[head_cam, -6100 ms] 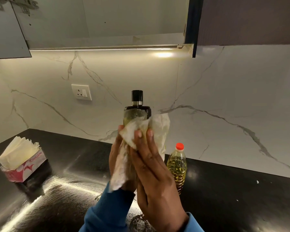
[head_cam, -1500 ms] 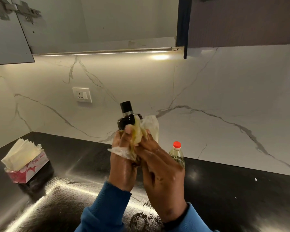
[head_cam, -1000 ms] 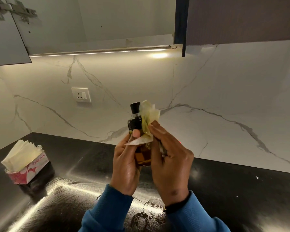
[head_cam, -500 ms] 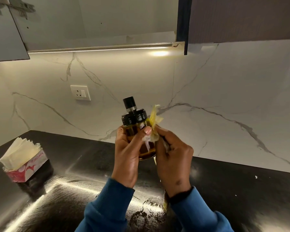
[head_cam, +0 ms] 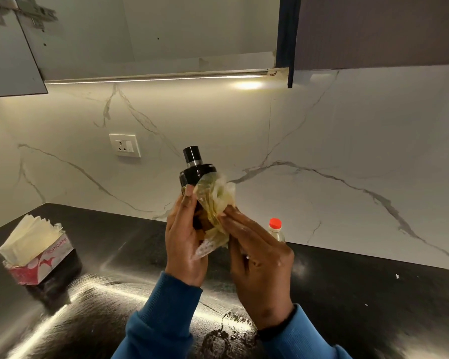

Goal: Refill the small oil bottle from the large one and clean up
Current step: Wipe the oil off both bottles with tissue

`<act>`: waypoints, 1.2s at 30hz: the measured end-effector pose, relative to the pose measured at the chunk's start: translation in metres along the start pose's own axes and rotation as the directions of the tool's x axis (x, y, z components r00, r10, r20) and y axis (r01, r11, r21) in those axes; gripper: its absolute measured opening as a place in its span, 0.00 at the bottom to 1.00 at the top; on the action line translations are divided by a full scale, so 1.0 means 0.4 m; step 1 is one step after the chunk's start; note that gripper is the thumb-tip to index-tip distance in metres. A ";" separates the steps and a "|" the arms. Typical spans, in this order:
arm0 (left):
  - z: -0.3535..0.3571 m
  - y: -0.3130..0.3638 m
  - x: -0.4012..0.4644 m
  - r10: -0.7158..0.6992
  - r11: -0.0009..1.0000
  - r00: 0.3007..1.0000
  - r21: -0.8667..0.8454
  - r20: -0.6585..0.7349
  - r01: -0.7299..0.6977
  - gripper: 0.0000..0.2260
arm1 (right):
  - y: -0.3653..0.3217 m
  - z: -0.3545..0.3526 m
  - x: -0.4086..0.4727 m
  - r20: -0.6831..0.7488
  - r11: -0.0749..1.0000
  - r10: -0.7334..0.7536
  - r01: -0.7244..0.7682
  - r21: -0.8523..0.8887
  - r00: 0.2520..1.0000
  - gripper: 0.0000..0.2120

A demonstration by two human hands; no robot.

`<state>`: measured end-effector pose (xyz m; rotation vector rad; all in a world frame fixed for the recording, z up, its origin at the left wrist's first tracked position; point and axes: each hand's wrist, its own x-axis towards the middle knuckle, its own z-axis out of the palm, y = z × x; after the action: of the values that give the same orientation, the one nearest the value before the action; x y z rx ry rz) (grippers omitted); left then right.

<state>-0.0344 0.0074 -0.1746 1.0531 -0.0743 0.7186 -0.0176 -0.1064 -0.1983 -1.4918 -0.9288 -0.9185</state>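
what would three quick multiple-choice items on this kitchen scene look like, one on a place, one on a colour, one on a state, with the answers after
1. Where does the tissue box stand?
A. on the counter, left of the hands
B. inside the open cupboard
C. right of the large bottle

2. What colour is the cap of the large oil bottle?
A. black
B. red-orange
C. white

3. What state is the tissue at the small oil bottle in?
A. dry, white and folded flat
B. crumpled and yellowed with oil
C. lying on the counter

Answers:
1. A: the box sits on the black counter at the far left.
2. B: a red-orange cap shows just behind the right hand.
3. B: the right hand presses the translucent, yellow, bunched tissue against the bottle, which the left hand holds up.
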 end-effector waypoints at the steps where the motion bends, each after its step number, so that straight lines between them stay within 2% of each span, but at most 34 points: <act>1: -0.002 0.000 0.000 -0.032 0.999 0.999 0.005 0.011 0.032 0.17 | 0.000 0.000 0.000 -0.013 0.999 0.030 -0.030 0.013 0.999 0.12; 4: 0.002 -0.003 -0.003 -0.084 0.994 0.993 0.073 0.085 0.078 0.32 | -0.002 -0.002 0.020 -0.049 0.992 0.117 -0.114 0.055 0.992 0.13; 7: 0.011 -0.007 -0.007 -0.111 0.992 0.986 0.074 0.128 0.102 0.32 | -0.008 -0.003 0.060 -0.099 0.988 0.147 -0.142 0.061 0.984 0.13; 11: 0.015 0.003 -0.010 -0.111 0.994 0.979 0.008 0.169 0.111 0.32 | -0.026 -0.008 0.074 -0.106 0.997 0.056 -0.051 0.053 0.993 0.14; 16: 0.019 0.029 -0.010 -0.028 0.999 0.995 -0.028 0.100 0.030 0.40 | -0.027 -0.015 0.028 -0.045 0.998 -0.055 0.055 0.015 0.997 0.14; 20: 0.010 0.037 -0.007 -0.036 0.999 0.999 -0.035 0.028 0.037 0.40 | -0.011 -0.014 0.001 -0.006 1.000 -0.022 0.021 -0.013 1.000 0.14; 23: 0.007 0.026 -0.012 -0.135 0.990 0.991 -0.032 0.015 0.135 0.29 | 0.002 -0.010 0.002 -0.045 0.997 0.076 -0.076 0.001 0.996 0.13; 25: 0.013 0.021 -0.019 -0.164 0.986 0.986 0.003 0.038 0.164 0.25 | 0.002 -0.008 0.017 -0.054 0.992 0.127 -0.126 0.012 0.991 0.14; 26: 0.018 0.022 -0.023 -0.163 0.986 0.985 0.027 0.053 0.162 0.28 | -0.001 -0.008 0.028 -0.058 0.989 0.144 -0.144 0.017 0.988 0.14; 28: 0.023 0.018 -0.025 -0.147 0.987 0.985 0.073 0.086 0.141 0.40 | -0.014 -0.010 0.053 -0.070 0.985 0.169 -0.167 0.035 0.983 0.14; 30: 0.023 0.011 -0.024 -0.120 0.990 0.987 0.091 0.104 0.110 0.45 | -0.028 -0.013 0.072 -0.083 0.987 0.157 -0.154 0.042 0.984 0.16; 33: 0.021 0.002 -0.028 -0.069 0.997 0.992 0.054 0.108 0.064 0.43 | -0.045 -0.015 0.074 -0.085 0.995 0.089 -0.085 0.046 0.992 0.15; 36: 0.013 0.005 -0.026 -0.052 0.999 0.995 -0.006 0.081 0.053 0.36 | -0.048 -0.019 0.050 -0.085 0.999 0.028 -0.026 0.025 0.996 0.13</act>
<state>-0.0423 -0.0013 -0.1744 1.0732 -0.1190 0.6277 -0.0278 -0.1108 -0.1720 -1.4300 -0.8529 -0.9417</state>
